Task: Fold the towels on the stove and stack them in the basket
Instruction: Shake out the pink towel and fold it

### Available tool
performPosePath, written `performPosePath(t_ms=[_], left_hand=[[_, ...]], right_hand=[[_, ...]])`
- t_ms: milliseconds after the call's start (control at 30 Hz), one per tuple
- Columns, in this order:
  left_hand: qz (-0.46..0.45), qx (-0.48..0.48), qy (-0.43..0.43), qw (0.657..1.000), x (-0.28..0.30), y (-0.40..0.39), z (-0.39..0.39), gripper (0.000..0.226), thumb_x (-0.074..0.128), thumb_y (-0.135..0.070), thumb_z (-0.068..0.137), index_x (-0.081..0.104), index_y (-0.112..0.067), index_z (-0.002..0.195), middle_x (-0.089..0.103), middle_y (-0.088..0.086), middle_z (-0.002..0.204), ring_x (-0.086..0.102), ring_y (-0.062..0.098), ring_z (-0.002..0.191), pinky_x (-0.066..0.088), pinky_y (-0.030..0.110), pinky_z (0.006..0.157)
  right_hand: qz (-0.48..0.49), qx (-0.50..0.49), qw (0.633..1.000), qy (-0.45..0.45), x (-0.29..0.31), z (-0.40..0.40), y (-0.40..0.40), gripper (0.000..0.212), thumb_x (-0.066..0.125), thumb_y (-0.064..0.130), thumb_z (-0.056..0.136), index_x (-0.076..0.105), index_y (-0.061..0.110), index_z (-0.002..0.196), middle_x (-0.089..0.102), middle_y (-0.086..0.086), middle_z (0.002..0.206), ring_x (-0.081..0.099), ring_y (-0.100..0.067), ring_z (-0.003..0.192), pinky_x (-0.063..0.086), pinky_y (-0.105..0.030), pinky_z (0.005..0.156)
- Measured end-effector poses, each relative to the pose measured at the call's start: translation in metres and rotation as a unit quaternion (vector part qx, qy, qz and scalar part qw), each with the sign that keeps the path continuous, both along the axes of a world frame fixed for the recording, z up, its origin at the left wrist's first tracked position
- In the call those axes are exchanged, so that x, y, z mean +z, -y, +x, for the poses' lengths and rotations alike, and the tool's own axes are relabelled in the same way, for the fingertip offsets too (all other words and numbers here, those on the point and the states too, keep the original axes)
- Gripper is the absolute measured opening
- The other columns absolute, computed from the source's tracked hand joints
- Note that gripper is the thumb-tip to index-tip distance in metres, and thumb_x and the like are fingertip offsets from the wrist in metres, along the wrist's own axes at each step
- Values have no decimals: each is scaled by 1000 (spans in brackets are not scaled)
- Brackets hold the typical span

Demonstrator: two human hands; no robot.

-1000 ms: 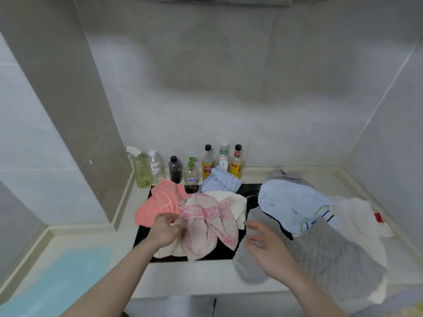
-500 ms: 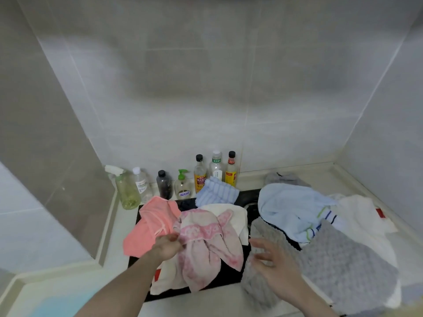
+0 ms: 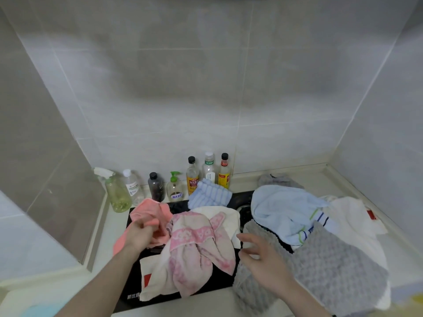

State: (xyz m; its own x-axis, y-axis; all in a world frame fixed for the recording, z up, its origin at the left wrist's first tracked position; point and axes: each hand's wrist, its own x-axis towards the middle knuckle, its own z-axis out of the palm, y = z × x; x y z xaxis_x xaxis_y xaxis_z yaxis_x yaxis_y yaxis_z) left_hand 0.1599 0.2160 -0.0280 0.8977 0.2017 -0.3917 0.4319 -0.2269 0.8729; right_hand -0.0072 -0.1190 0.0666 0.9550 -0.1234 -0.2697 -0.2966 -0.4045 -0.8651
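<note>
Change since a second ago: left hand (image 3: 139, 234) has shifted from the pink floral towel (image 3: 194, 245) to the coral towel (image 3: 148, 216); right hand (image 3: 261, 255) has drifted slightly, open all the while.
Head view, left hand: fingers curled, pinching a bunched fold of the coral towel at the stove's (image 3: 180, 207) left edge.
Head view, right hand: fingers spread and relaxed, holding nothing, hovering over the near end of a grey waffle towel (image 3: 332, 266).
Towels: all unfolded, heaped across the black stove and the counter (image 3: 109, 225); light blue towel (image 3: 281, 209) and a white one (image 3: 352, 218) lie to the right, a striped blue cloth (image 3: 209, 195) at the back near the bottles (image 3: 192, 177).
Basket: not in view.
Key relation: coral towel runs from the left fingers back and to the left, with its long axis diagonal; left hand already has it, the right is well apart across the pink towel.
Likely step: lifting the coral towel free to start folding; task looks barely begun.
</note>
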Motion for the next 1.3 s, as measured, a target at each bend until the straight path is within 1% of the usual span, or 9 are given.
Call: performPosePath(t_ms=[133, 233, 433, 633, 733, 867, 933, 1200, 1300], left_hand=[[39, 104, 126, 986, 61, -25, 2, 25, 64, -3, 85, 68, -21, 101, 73, 9, 91, 71, 31, 84, 56, 29, 64], [93, 147, 217, 960, 111, -48, 4, 33, 59, -1, 85, 70, -16, 112, 72, 9, 108, 68, 28, 98, 53, 33, 87], [109, 116, 374, 914, 202, -58, -17, 24, 60, -10, 92, 70, -31, 97, 72, 2, 104, 65, 15, 90, 52, 32, 85], [71, 60, 448, 889, 263, -40, -53, 29, 56, -1, 92, 75, -23, 96, 75, -10, 101, 67, 5, 99, 50, 28, 96], [53, -3, 446, 894, 287, -32, -75, 33, 57, 3, 93, 76, -23, 95, 76, -11, 102, 68, 5, 103, 48, 21, 96], [93, -195, 374, 902, 305, -29, -98, 32, 58, 7, 95, 76, -18, 101, 76, -9, 107, 68, 6, 108, 46, 15, 96], [99, -264, 340, 897, 306, -25, -108, 32, 58, 8, 95, 76, -17, 103, 76, -8, 109, 68, 7, 110, 45, 18, 100], [30, -376, 302, 875, 306, 1, -132, 32, 57, 10, 95, 75, -12, 108, 76, -3, 115, 67, 10, 115, 45, 16, 96], [-4, -397, 301, 867, 305, 10, -134, 30, 58, 1, 91, 77, -15, 106, 76, 0, 115, 67, 13, 115, 45, 16, 96]], right_hand=[[15, 1, 1000, 16, 2, 3, -6, 34, 60, 21, 95, 59, 46, 118, 59, 37, 122, 61, 15, 101, 50, -14, 81], [11, 4, 1000, 19, 2, 6, -12, 34, 61, 19, 94, 61, 45, 117, 62, 29, 121, 64, 12, 97, 55, -19, 83], [-1, 25, 998, 52, 7, 12, -33, 33, 63, 17, 94, 63, 44, 111, 63, 28, 120, 64, 10, 97, 51, -15, 79], [18, 61, 996, 58, 14, 16, -55, 30, 65, 24, 93, 63, 46, 114, 62, 31, 122, 63, 13, 99, 50, -18, 85], [11, 92, 993, 70, 26, 15, -65, 30, 66, 28, 93, 62, 48, 115, 61, 33, 123, 62, 14, 102, 48, -14, 84], [27, 114, 987, 107, 51, 16, -81, 32, 70, 31, 92, 60, 46, 118, 61, 31, 124, 62, 14, 103, 47, -7, 77], [43, 116, 984, 126, 62, 16, -86, 37, 73, 38, 86, 60, 46, 120, 62, 33, 121, 62, 11, 105, 49, -11, 85], [34, 245, 963, 104, 71, 19, -71, 95, 84, 58, 74, 31, 45, 151, 42, 32, 148, 44, 9, 135, 44, -24, 110], [-21, 285, 957, 42, 73, 10, -56, 81, 84, 50, 78, 38, 42, 144, 52, 33, 133, 50, 14, 122, 44, -10, 100]])
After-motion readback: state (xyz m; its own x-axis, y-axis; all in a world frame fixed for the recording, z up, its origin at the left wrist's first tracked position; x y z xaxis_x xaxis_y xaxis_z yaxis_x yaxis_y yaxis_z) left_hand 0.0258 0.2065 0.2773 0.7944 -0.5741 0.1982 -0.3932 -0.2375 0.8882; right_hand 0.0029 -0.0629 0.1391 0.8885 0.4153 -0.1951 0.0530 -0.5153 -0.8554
